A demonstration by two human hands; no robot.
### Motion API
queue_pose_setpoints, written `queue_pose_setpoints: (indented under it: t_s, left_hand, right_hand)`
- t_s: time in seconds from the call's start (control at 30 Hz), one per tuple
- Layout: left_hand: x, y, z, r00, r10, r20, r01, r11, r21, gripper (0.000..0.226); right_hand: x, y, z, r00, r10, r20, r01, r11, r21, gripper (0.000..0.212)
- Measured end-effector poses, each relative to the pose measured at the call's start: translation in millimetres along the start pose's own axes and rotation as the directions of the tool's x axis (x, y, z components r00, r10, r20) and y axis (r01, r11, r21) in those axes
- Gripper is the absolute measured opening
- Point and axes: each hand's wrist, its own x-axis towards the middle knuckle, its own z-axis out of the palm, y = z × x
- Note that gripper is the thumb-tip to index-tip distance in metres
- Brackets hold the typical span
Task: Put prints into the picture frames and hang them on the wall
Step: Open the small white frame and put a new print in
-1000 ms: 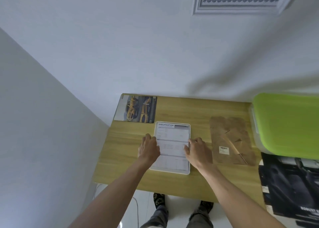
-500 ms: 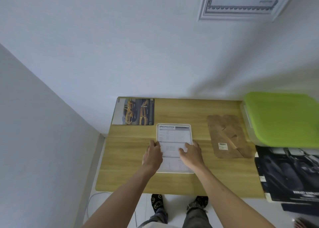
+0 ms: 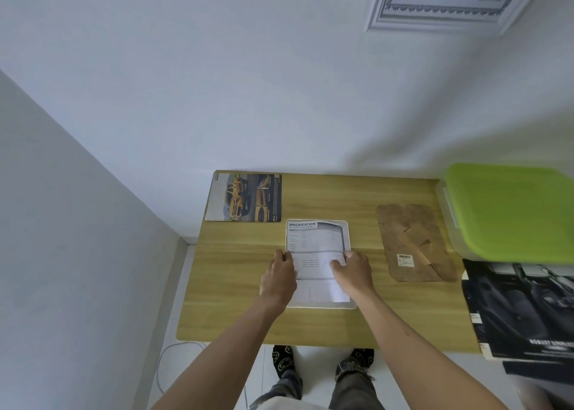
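Note:
A white picture frame (image 3: 347,228) lies flat on the wooden table (image 3: 366,322), with a "SPECIFICATION" print (image 3: 313,242) resting in it. My left hand (image 3: 278,277) presses on the print's left edge. My right hand (image 3: 354,271) has fingers on the print's right side, the sheet slightly lifted and skewed there. A brown frame backing board (image 3: 416,242) with a barcode label lies to the right. Another white ornate frame (image 3: 450,3) hangs on the wall at the top.
A yellow-car print (image 3: 245,197) lies at the table's back left corner. A clear bin with a green lid (image 3: 509,211) stands at the right, dark car prints (image 3: 525,307) in front of it. The side wall is close on the left; a cable lies on the floor.
The view tilted and shifted a little. My right hand moved from the frame's right edge onto the print, and the sheet now sits slightly skewed in the frame.

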Motion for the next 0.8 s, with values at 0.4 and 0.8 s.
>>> queue_pose_setpoints:
  t_s: [0.4, 0.8]
  left_hand:
    - [-5.8, -3.7, -3.7, 0.999, -0.01, -0.047, 0.002, 0.986, -0.164, 0.039]
    - [7.1, 30.9, -19.5, 0.974, -0.098, -0.202, -0.053, 0.775, -0.63, 0.025]
  right_hand:
    - [-2.5, -0.5, -16.8, 0.989, -0.052, -0.141, 0.077, 0.98, 0.183, 0.01]
    - [6.1, 17.9, -69.6, 0.997, 0.016, 0.081, -0.056, 0.849, 0.526, 0.008]
